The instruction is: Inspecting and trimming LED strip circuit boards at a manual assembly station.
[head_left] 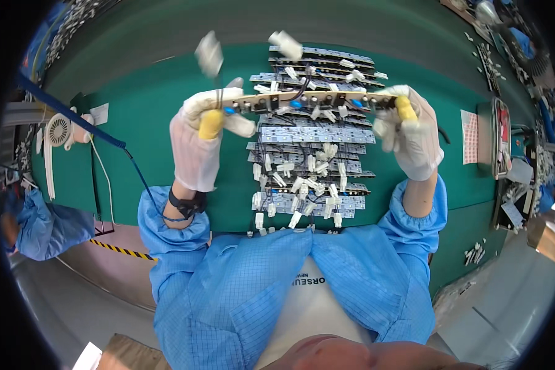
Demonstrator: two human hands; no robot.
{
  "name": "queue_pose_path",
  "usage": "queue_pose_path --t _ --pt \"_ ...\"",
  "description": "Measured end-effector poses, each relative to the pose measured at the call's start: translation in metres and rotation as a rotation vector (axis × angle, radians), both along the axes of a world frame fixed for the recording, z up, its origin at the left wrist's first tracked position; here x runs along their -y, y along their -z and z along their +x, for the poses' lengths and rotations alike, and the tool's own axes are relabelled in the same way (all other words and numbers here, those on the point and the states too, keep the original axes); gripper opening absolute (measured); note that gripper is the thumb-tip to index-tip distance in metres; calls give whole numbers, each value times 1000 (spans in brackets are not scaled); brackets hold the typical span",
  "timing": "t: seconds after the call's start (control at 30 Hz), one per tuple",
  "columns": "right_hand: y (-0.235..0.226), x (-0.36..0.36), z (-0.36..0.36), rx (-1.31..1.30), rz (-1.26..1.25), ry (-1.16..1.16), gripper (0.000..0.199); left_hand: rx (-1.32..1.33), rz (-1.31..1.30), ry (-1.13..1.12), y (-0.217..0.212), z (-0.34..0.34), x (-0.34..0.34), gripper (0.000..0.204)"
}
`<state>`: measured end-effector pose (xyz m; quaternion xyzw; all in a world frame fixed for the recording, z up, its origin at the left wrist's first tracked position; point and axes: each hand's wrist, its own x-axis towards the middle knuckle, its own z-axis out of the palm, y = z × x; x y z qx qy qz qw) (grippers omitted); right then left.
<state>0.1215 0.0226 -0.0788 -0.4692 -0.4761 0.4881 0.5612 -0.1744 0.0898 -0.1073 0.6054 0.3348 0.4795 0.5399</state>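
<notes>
A long, narrow circuit board (314, 100) is held level on its edge between my two gloved hands. My left hand (203, 129) pinches its left end, and my right hand (408, 132) grips the right end; each thumb wears a yellow finger cot. Blue disc-shaped parts and other small components line the board's near side. Two white plugs, the left one (209, 55) and the other (287, 45), are blurred above it; a dark wire runs from the left one toward my left hand. Beneath lie rows of similar boards (317, 134) with white connectors (305, 188) on wires.
A green mat (148, 148) covers the table. At left are a small white fan (59, 129), a blue coiled cord (74, 114) leading toward my black wrist strap (188, 203), and another person's blue sleeve (52, 225). A red-patterned sheet (469, 137) and metal box (488, 139) sit at right.
</notes>
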Motion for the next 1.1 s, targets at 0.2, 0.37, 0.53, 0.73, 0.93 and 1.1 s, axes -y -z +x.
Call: queue_pose_path --t 0.2,0.37,0.53,0.73,0.93,1.1 --pt "-7 9 1 -3 -46 -104 43 -151 45 -84 1 -2 -8 36" --pt "-7 5 12 559 88 -141 30 -369 121 -206 -16 5 -6 31" --pt "3 0 19 525 128 -139 31 -431 47 -170 -3 -12 -7 31" --pt "-5 -3 -9 107 31 -74 45 164 -32 53 -5 14 -1 53" --pt "-16 -12 -8 235 -90 -34 52 59 -11 -87 1 -55 -33 27" --pt "8 -74 39 661 -5 157 21 -511 -74 -344 38 -175 -84 28"
